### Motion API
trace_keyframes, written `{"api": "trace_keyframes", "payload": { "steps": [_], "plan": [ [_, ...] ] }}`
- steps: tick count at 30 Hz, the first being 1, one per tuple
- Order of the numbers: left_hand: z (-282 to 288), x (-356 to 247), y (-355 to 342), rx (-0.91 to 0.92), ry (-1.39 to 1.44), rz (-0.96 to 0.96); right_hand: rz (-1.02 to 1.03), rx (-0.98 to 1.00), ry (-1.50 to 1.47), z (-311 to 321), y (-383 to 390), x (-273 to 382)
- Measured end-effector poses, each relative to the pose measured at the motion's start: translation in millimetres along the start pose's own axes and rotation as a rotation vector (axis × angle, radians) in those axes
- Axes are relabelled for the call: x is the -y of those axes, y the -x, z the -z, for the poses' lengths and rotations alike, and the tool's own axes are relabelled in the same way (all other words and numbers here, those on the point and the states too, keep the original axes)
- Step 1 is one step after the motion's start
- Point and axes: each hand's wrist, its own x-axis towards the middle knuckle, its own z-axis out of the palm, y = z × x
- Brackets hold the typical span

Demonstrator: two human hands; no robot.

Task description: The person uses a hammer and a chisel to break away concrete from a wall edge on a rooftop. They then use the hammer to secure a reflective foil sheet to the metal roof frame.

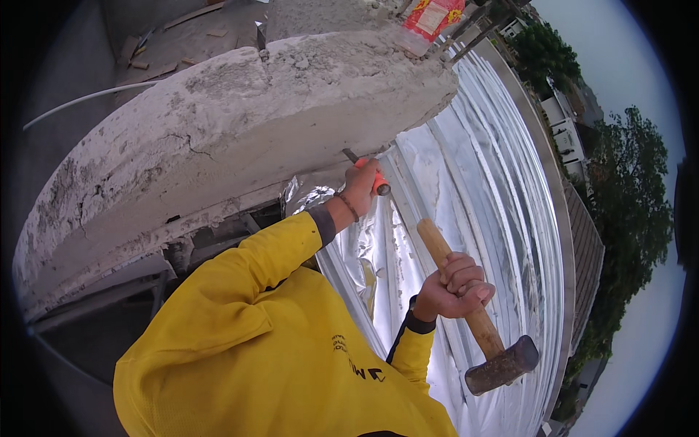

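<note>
My left hand (360, 187) is closed around a chisel with an orange hand guard (380, 183). Its dark blade points at the side face of a rough concrete wall (262, 138); whether the tip touches is hard to tell. Lower and to the right, my right hand (457, 288) grips the wooden handle of a club hammer (502, 364). The dark, worn steel head hangs below that hand, apart from the chisel. Yellow sleeves with dark cuffs cover both my arms.
Shiny foil-faced sheets with metal ribs (466, 167) spread below and right of the wall. A red-labelled clear bottle (429, 23) stands on the wall's far end. A dark gap (218, 237) runs along its base. Wood scraps (153, 73) lie beyond, with a white pipe (87, 97).
</note>
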Motion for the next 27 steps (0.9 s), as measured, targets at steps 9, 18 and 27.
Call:
{"api": "trace_keyframes", "payload": {
  "steps": [9, 18, 27],
  "plan": [
    [-2.4, 3.1, 9.7, 0.055, 0.035, -0.035, -0.720, -0.003, 0.257, 34.9, 62.6, -51.5],
    [-0.6, 6.9, -6.9, 0.032, 0.107, -0.020, -0.057, 0.094, 0.011, 4.0, 14.6, -23.6],
    [-0.5, 7.0, -7.4, 0.044, 0.067, -0.020, -0.561, 0.063, 0.289, 35.0, 36.3, -23.6]
  ]
}}
